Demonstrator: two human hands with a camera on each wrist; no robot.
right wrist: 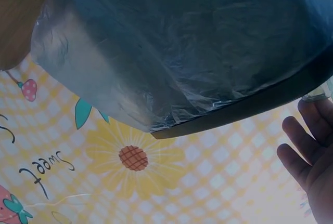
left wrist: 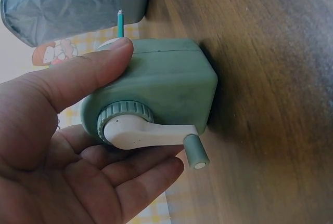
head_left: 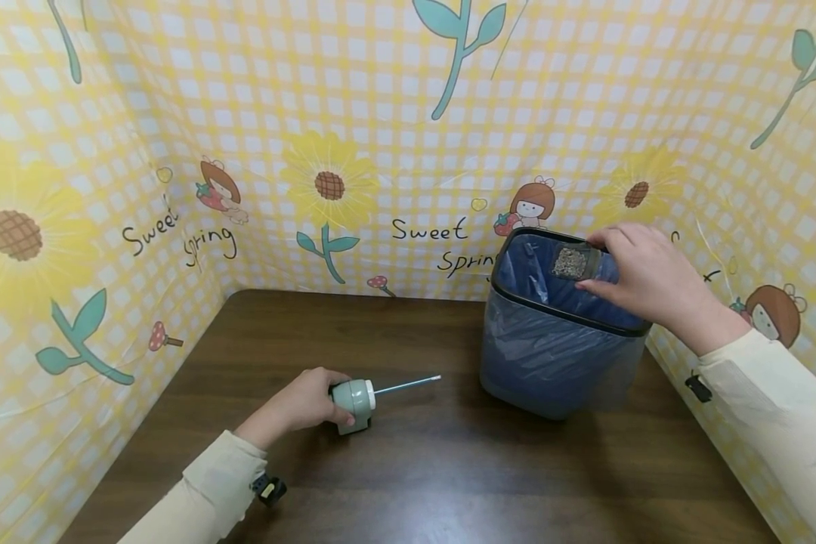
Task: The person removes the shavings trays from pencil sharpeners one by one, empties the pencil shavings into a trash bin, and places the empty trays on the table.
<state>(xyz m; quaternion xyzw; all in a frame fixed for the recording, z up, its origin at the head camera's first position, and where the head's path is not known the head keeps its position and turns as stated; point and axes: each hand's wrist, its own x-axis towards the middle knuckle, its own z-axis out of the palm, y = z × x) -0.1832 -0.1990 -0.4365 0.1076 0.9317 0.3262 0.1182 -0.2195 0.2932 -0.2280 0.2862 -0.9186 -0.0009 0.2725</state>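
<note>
In the head view, my left hand [head_left: 302, 400] grips a green hand-crank pencil sharpener [head_left: 353, 399] low over the table. A blue pencil [head_left: 408, 384] sticks out of its white front end, pointing toward the bin. Thumb on one side and fingers beneath show in the left wrist view, with the white crank [left wrist: 140, 133] facing the camera. My right hand [head_left: 642, 276] pinches a small clear shavings drawer [head_left: 590, 264], filled with pencil shavings [head_left: 569, 264], over the mouth of the bin [head_left: 551, 363]. The right wrist view shows only the drawer's edge beside the fingertips.
A translucent liner covers the dark-rimmed blue bin, which stands at the right of the brown wooden table [head_left: 408, 468]. Yellow checked cloth [head_left: 408, 159] printed with flowers walls in the back and both sides.
</note>
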